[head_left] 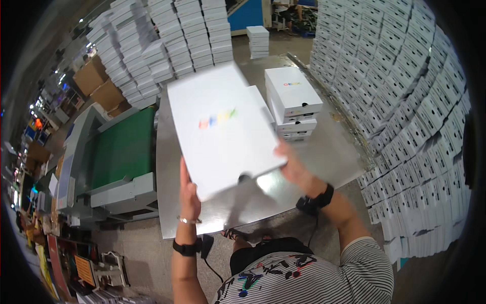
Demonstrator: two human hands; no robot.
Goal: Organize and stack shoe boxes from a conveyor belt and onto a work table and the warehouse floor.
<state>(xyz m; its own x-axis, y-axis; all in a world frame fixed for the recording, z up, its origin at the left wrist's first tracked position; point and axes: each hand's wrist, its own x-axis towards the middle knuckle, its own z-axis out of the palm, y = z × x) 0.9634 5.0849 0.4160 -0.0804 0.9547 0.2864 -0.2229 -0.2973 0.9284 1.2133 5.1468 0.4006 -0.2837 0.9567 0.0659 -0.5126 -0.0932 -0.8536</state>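
Note:
Between my two hands a white cardboard shoebox with colourful lettering on its lid is held up and tilted over the metal table. My left hand grips its left side near the front corner. On the opposite side, my right hand grips near the front right corner, slightly blurred. Some fingers of both hands are hidden by the box. Behind it, a short stack of similar white boxes stands on the table, and another white box is partly covered by the held one.
Tall stacks of white boxes rise at the back left, and a wall of them lines the right. A machine with a green conveyor belt adjoins the table's left. Brown cartons stand beyond it. A small box pile sits behind the table.

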